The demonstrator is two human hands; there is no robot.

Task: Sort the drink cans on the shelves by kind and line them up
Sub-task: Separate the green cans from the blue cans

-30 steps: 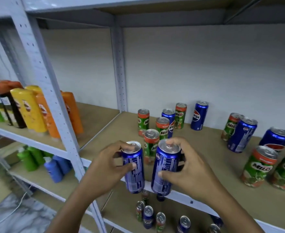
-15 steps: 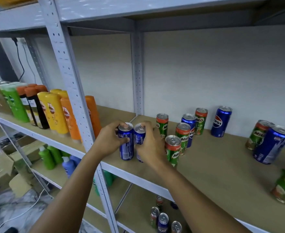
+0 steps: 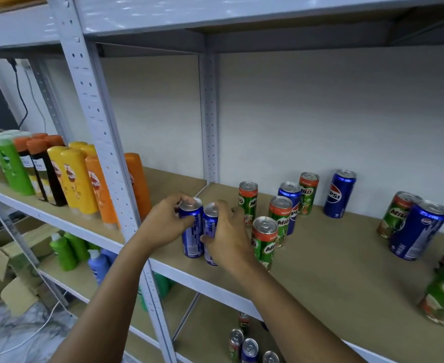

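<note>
Two blue Pepsi cans stand side by side at the left front of the wooden shelf point(image 3: 320, 258). My left hand point(image 3: 163, 224) grips the left blue can point(image 3: 192, 231). My right hand point(image 3: 228, 237) grips the right blue can point(image 3: 210, 226), hiding much of it. Just right of my hands stand several green Milo cans, the nearest point(image 3: 264, 239) at the front. Behind them are a blue Pepsi can point(image 3: 290, 203) and another Pepsi can point(image 3: 339, 193) by the wall. More Milo and Pepsi cans point(image 3: 417, 229) stand at the far right.
A grey perforated upright point(image 3: 103, 142) rises just left of my hands. Beyond it, the neighbouring shelf carries orange, yellow, black and green bottles point(image 3: 71, 176). The lower shelf holds a few more cans point(image 3: 247, 347) and green and blue bottles point(image 3: 69, 252). Cardboard boxes sit on the floor.
Both hands carried the two blue cans from in front of the shelf to its left front corner, where they now stand together. The view shifted left and closer.
</note>
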